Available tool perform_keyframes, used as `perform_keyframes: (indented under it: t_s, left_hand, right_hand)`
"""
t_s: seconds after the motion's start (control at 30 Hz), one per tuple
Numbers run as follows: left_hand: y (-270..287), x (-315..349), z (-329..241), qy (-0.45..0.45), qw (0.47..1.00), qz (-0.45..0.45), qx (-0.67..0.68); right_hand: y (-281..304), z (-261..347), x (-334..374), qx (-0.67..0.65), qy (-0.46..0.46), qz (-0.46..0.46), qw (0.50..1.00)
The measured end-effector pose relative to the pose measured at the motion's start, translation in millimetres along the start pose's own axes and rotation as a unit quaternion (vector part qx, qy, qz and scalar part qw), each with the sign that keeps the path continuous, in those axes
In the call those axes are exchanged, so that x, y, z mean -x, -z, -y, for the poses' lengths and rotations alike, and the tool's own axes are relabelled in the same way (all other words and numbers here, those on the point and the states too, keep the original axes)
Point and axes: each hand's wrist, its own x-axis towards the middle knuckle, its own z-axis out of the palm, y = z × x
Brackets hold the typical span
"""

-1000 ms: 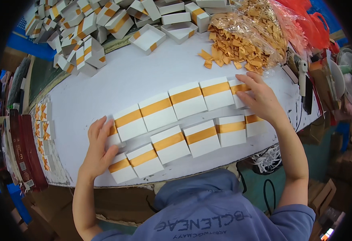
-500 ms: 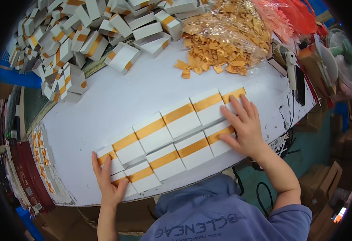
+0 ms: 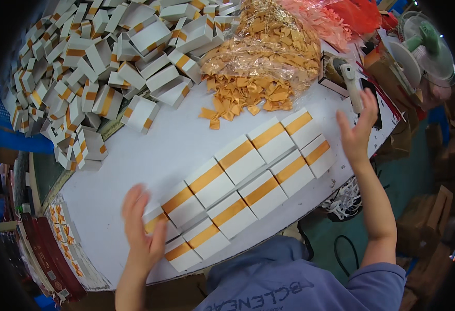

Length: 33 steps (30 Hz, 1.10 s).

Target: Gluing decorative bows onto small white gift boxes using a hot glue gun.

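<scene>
The white bench (image 3: 149,155) fills the middle of the frame, and on it, running from lower left up to centre right, lies a double row of white boxes with orange bands (image 3: 243,179), packed edge to edge. The left hand (image 3: 143,236) sits at the lower-left end of the block, fingers spread and flat, touching the end boxes, gripping nothing. The right hand (image 3: 356,132) hangs open at the upper-right end, palm turned toward the row, just beside the last boxes and apart from them.

To square this block well, I'd say press both ends inward evenly with flat palms and keep the boxes flat on the bench, so the orange bands line up and no box rides over its neighbour.

Upper left, a heap of loose boxes (image 3: 98,72); top centre, a clear bag of orange bows (image 3: 261,57).

The left hand is motion-blurred, so fingertip contact is hard to judge. It covers the end box, and the bench's near edge slips behind the person's shirt.
</scene>
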Motion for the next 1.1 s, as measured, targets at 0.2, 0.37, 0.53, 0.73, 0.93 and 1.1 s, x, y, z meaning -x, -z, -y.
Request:
perform_keyframes:
  t_s: [0.2, 0.37, 0.53, 0.73, 0.93, 1.1]
  left_hand:
    - [-104.5, -161.4, -14.3, -0.249, 0.962, 0.089, -0.062]
    - [-146.3, -255.9, -1.5, -0.183, 0.965, 0.023, -0.186]
    - [-153.2, -309.2, 17.5, -0.205, 0.971, 0.045, -0.116]
    - [-143.8, -352.6, 28.1, -0.155, 0.97, 0.185, -0.014]
    - [-113.0, -315.8, 28.3, -0.308, 0.914, 0.235, -0.12]
    - [-91.0, -269.1, 23.3, -0.334, 0.883, 0.212, -0.253]
  right_hand:
    - [-13.9, 19.3, -18.8, 0.025, 0.075, 0.077, 0.994]
    - [-71.2, 33.5, -63.4, -0.014, 0.031, 0.149, 0.988]
    - [-119.7, 8.7, -98.3, 0.024, -0.048, 0.196, 0.979]
    - [-138.3, -14.6, -119.4, 0.044, -0.067, 0.222, 0.972]
    - [-131.4, -30.9, -111.8, 0.027, -0.056, 0.2, 0.978]
    - [-85.4, 1.3, -87.5, -0.104, 0.015, 0.108, 0.989]
